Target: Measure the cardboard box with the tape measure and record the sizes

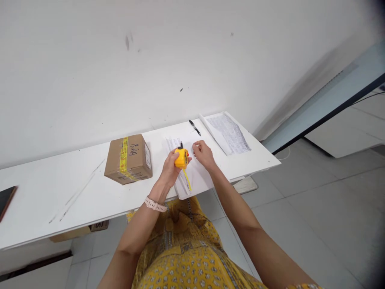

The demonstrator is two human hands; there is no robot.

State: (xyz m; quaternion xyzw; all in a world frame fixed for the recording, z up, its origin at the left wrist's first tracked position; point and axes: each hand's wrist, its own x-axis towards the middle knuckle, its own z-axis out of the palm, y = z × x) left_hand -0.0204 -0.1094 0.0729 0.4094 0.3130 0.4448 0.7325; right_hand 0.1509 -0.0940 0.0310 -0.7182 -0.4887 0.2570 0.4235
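Observation:
A yellow tape measure [181, 159] with a black part on top is gripped in my left hand [171, 168], above sheets of paper [198, 176] on the white table. A short length of yellow measuring tape [187, 180] shows below the case, running toward the table's front edge. Just to the right, my right hand [204, 154] hovers over the paper, apart from the tape measure. Its fingers are curled closed, and I see nothing in them. Left of my left hand, a brown cardboard box [116, 158] stands on the table, with yellow printed packing tape and black handwriting on it.
A black pen [195, 127] lies near the wall behind my hands. Farther right is a sheet covered in writing [230, 134]. A dark flat object [6, 200] lies at the table's left end. A large glass-like panel [331, 96] leans at the right above the tiled floor [300, 216].

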